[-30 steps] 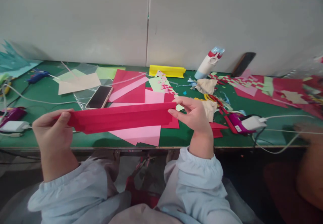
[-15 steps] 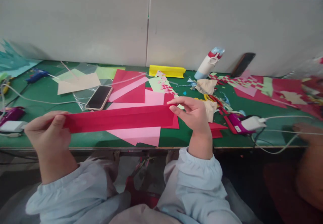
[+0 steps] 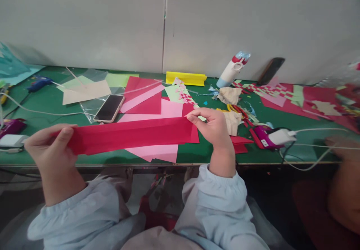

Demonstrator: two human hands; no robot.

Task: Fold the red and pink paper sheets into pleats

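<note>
Head view: compared with one second ago, the left hand has moved outward, so the red paper strip probably lies flatter. Its fingers pinch one end, the right hand's the other, above pink paper on the worktop.

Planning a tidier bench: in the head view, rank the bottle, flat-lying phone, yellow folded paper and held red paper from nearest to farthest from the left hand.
1. Held red paper, its left end in the left hand.
2. Flat-lying phone, ahead and right.
3. Yellow folded paper, at the back, farther right.
4. Bottle, at the back, rightmost.
</note>
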